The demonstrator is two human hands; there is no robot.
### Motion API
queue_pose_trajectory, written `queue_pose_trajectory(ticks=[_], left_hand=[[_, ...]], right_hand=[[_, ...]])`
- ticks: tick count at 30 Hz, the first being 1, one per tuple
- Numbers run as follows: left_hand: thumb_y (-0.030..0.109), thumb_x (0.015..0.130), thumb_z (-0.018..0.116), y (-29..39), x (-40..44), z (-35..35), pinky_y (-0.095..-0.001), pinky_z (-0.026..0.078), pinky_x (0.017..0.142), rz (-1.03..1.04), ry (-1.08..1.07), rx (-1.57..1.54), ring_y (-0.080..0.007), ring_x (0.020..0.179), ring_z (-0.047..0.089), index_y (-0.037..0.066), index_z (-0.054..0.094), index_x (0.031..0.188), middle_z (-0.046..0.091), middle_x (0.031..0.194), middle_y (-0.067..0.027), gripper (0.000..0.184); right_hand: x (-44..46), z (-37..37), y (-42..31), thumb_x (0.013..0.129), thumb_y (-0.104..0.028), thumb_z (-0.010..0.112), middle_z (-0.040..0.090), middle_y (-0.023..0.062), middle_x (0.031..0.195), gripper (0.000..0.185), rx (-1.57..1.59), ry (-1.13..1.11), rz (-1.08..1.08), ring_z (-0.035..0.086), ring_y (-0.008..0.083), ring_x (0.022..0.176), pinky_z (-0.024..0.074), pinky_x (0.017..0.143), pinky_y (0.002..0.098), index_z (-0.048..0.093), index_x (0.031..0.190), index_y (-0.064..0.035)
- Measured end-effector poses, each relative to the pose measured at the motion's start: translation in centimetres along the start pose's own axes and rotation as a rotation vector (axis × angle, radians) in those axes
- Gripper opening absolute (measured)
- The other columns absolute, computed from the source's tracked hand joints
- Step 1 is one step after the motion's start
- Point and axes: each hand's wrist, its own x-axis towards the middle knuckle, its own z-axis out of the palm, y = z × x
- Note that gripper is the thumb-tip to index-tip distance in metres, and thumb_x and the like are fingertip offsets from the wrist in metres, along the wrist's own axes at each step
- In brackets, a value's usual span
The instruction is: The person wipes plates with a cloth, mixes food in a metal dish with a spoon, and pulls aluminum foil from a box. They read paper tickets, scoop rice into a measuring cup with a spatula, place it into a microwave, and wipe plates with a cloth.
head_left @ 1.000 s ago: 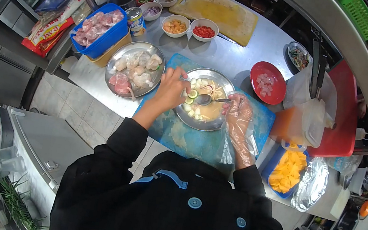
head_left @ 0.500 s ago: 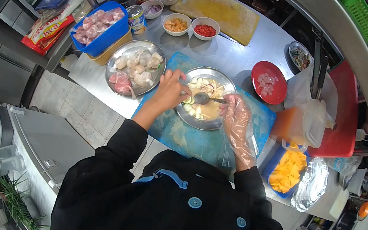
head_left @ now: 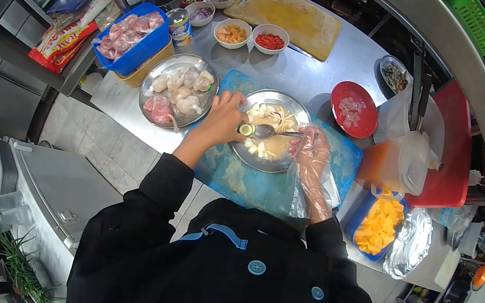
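Note:
My left hand [head_left: 226,119], bare, is closed at the left rim of a round metal plate [head_left: 264,167]. Between its fingertips is a small round green-edged vegetable piece [head_left: 247,129], perhaps cucumber. In a clear plastic glove, my right hand [head_left: 313,154] grips a metal spoon [head_left: 265,131] by its handle. The spoon's bowl lies right beside the green piece, over the plate. On the plate are pale chopped cubes [head_left: 257,148], thin pale strips [head_left: 281,120] and a light brown sauce [head_left: 274,147]. Beneath the plate is a worn blue cutting board [head_left: 223,174].
To the left stand a metal plate of raw meat pieces [head_left: 147,111] and a blue tub [head_left: 161,33] of meat. Small bowls, including one with red pieces [head_left: 270,41], sit behind. On the right are a red plate [head_left: 370,128], an orange-filled container [head_left: 382,163] and a blue tub [head_left: 352,221].
My left fingers have lifted the green piece and turned it so its round face shows, beside the spoon. The spoon has shifted slightly. A person's hand now shows at lower left.

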Motion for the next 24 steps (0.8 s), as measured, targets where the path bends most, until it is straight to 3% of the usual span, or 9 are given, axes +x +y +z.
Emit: queue_pose_trajectory(ticks=[8,17,24], left_hand=[[0.02,0.052,0.075,-0.4,0.0,0.5,-0.0386,0.028,0.083,0.029,0.075,0.004,-0.0271,0.104,0.037,0.01,0.064,0.069,0.043,0.109,-0.0065,0.022],[0.028,0.056,0.077,1.0,-0.3,0.4,-0.04,0.028,0.083,-0.156,0.045,0.053,-0.0272,0.104,0.036,0.01,0.067,0.069,0.042,0.108,-0.0062,0.024],[0.025,0.053,0.076,0.2,-0.4,1.3,-0.0411,0.028,0.083,-0.17,0.082,-0.042,-0.0276,0.104,0.035,0.01,0.067,0.071,0.042,0.107,-0.0062,0.024]], right_hand=[[0.0,0.0,1.7,0.094,-0.021,0.045,0.056,0.0042,0.065,0.02,0.082,-0.031,-0.094,0.052,0.0067,0.051,0.0444,0.049,0.0217,0.052,0.094,-0.0019],[0.0,-0.3,1.1,0.094,-0.02,0.045,0.057,0.0038,0.066,0.02,0.008,-0.062,-0.089,0.051,0.0057,0.052,0.0437,0.049,0.0212,0.054,0.093,-0.0023],[-0.1,-0.8,2.0,0.094,-0.021,0.046,0.057,0.0037,0.067,0.02,0.053,-0.076,-0.071,0.051,0.0054,0.052,0.0425,0.048,0.0203,0.053,0.094,-0.0028]])
